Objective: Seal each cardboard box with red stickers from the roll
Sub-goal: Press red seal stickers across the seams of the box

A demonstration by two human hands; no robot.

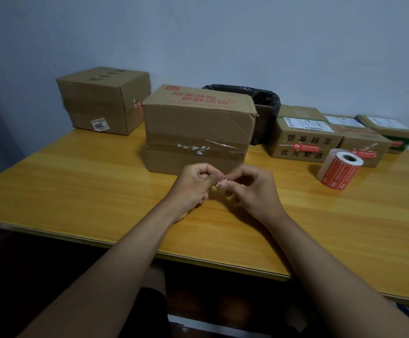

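Wooden table (76, 181) | both hands, left hand (193, 185) and right hand (252, 189), pinch sticker scrap (221, 182) | big box (198, 128) just behind

You are looking at a dim, evenly lit picture with a cool grey cast on the wall (223, 32). Soft light from above puts a pale sheen on the table (76, 186) near the centre and toward its right edge. Shadows are faint and short. Below the table's near edge everything sinks into black. The wide lens bows that edge, and fine detail is slightly soft throughout.
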